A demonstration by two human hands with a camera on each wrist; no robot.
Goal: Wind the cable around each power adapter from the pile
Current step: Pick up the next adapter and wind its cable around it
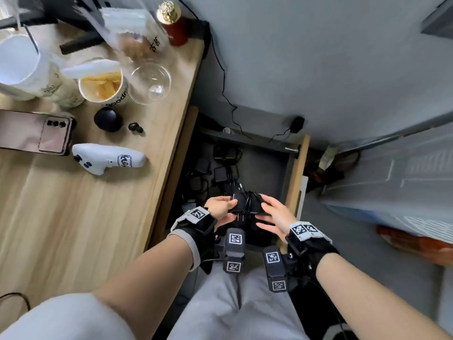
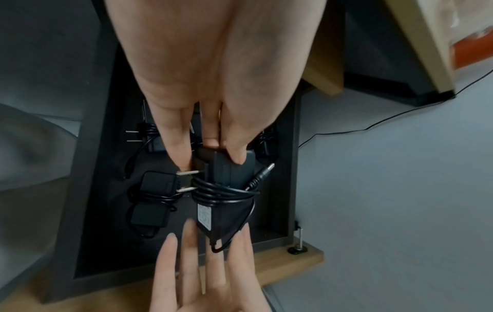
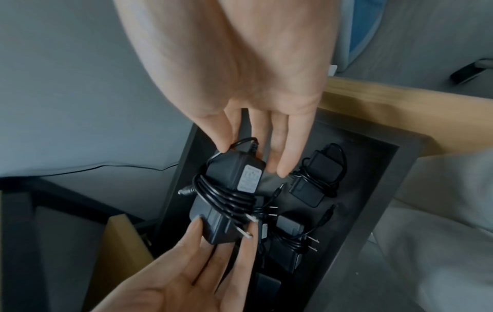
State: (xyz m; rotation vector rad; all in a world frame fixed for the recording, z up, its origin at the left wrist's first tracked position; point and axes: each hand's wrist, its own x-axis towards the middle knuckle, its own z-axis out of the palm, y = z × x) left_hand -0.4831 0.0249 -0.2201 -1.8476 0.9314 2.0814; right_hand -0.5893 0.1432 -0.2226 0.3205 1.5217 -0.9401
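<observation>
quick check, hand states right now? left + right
Left hand: pinching the plug end of the power adapter, holding it up.
Right hand: open, straight fingers just touching the adapter's other end.

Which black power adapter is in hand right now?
The labelled power adapter with cable coiled round its middle: the left hand pinches one end, the right hand touches the other with straight fingers. The other adapters lie in the drawer.

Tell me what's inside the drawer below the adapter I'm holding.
Several black power adapters, some with cable wound round them, lie in the drawer. What sits beneath the held adapter is hidden.
</observation>
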